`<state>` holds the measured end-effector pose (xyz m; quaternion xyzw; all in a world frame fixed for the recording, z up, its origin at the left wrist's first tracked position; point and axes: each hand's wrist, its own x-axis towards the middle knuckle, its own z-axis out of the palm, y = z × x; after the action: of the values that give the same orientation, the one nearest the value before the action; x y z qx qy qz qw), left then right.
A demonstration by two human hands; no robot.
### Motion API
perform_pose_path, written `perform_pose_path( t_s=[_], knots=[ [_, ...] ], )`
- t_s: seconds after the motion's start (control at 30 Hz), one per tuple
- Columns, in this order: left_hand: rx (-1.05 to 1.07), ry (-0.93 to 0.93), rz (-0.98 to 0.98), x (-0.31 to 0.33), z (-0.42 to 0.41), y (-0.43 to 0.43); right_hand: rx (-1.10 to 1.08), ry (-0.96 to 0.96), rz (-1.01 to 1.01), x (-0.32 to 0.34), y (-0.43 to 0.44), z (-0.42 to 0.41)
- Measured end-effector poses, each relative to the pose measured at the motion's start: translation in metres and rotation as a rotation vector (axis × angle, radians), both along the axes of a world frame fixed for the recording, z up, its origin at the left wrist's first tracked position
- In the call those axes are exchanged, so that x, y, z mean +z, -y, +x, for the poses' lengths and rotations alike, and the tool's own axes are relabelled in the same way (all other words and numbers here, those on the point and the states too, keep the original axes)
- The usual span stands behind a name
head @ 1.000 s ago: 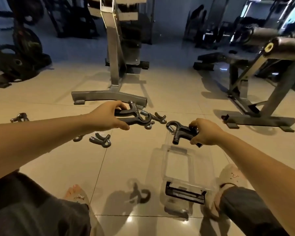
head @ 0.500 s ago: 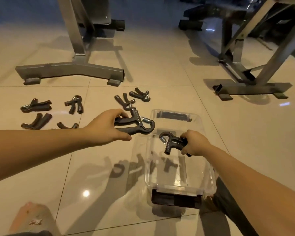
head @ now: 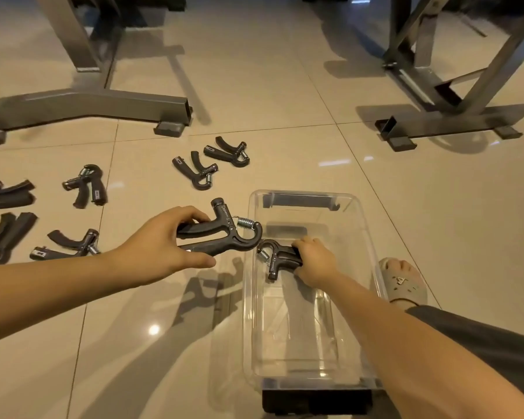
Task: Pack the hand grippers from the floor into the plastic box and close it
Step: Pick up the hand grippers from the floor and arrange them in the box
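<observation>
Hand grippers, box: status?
Left hand grips hand gripper at rim of plastic box. Right hand holds second gripper inside box. Loose grippers on floor. Nothing blocking.

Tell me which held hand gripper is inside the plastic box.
The gripper held by the right hand; the one in the left hand hangs mostly outside the plastic box.

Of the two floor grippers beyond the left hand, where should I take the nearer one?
Take the nearer hand gripper by its handles, coming down on the side away from the plastic box: it lies flat, handles splayed that way, spring end facing the box.
</observation>
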<state>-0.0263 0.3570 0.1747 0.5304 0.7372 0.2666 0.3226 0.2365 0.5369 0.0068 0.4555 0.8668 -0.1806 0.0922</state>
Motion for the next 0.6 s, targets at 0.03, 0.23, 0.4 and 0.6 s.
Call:
perform_pose_path(
  t_s=[0.03, 0.23, 0.4, 0.6],
  knots=[
    [0.005, 0.016, 0.001, -0.001, -0.001, -0.002, -0.006, -0.017, 0.005, -0.003, -0.001, 0.001],
    [0.009, 0.058, -0.002, -0.009, -0.006, -0.005, 0.030, -0.008, 0.120, -0.016, -0.003, 0.004],
    [-0.011, 0.069, -0.009, -0.007, -0.010, -0.001, 0.015, 0.035, 0.145, -0.004, -0.002, 0.002],
    [0.005, 0.055, -0.002, 0.014, -0.020, 0.016, -0.123, -0.118, 0.070, 0.043, 0.002, 0.003]
  ],
)
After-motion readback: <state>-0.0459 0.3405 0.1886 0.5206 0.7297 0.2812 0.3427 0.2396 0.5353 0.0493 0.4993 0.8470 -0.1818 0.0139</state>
